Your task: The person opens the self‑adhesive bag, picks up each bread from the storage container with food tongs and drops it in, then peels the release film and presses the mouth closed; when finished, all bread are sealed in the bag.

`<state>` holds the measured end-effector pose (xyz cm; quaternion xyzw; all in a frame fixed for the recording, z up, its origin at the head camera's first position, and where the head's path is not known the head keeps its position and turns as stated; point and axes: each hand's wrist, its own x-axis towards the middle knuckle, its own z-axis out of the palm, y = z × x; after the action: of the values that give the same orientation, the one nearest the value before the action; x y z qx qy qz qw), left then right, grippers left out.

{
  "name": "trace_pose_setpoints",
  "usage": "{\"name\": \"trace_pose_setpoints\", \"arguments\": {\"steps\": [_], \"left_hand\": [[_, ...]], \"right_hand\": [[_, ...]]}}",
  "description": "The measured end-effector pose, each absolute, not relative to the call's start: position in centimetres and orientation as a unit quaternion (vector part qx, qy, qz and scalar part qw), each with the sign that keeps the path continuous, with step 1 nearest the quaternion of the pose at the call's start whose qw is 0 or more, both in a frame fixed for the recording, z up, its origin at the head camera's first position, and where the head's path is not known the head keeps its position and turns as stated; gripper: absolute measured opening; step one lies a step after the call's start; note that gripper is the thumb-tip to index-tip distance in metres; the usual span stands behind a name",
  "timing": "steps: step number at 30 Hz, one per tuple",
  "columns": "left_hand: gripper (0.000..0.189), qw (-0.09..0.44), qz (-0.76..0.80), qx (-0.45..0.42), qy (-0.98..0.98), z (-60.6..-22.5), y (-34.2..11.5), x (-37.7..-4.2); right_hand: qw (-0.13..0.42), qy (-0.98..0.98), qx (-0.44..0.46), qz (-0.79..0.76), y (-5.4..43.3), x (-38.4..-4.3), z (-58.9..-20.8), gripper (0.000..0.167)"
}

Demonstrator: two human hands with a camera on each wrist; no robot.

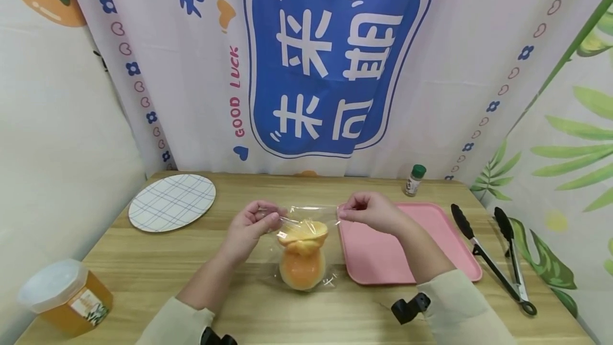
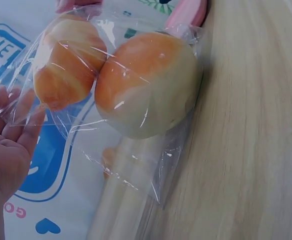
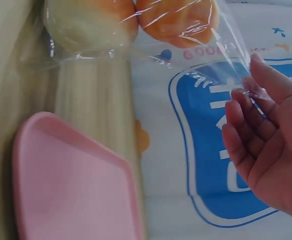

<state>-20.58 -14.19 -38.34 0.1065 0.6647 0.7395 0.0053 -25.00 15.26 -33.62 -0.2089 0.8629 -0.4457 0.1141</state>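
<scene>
A clear plastic bag holds two golden-brown bread rolls, a rounder one at the bottom and another above it toward the bag's mouth. My left hand grips the bag's upper left corner between thumb and fingers. At the upper right corner, my right hand pinches the film with thumb and forefinger. The bag's top edge stretches between both hands. In the left wrist view, the rounder roll sits low in the bag, close to the wooden table.
A pink tray lies right of the bag, with black-tipped tongs beyond it. A green-capped shaker stands behind. On the left are a checked oval plate and a lidded amber jar. A printed curtain hangs at the back.
</scene>
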Motion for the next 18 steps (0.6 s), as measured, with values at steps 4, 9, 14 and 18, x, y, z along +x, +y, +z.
{"name": "trace_pose_setpoints", "arguments": {"steps": [4,9,14,18], "left_hand": [[0.015,0.012,0.741,0.077,0.667,-38.3,-14.7,-21.0],[0.020,0.012,0.744,0.017,0.668,-38.7,-15.1,-22.3],[0.023,0.008,0.761,-0.021,0.649,-39.8,-15.2,-23.8],[0.023,0.006,0.770,-0.035,0.637,-40.9,-15.1,-24.8]], "right_hand": [[0.126,0.811,-0.181,-0.542,14.5,-25.7,-35.3,0.020],[0.107,0.760,-0.122,-0.630,12.4,-26.5,-37.2,0.016],[0.067,0.747,-0.050,-0.659,10.5,-27.1,-38.6,0.018],[0.050,0.735,-0.012,-0.676,9.7,-27.7,-39.8,0.021]]}}
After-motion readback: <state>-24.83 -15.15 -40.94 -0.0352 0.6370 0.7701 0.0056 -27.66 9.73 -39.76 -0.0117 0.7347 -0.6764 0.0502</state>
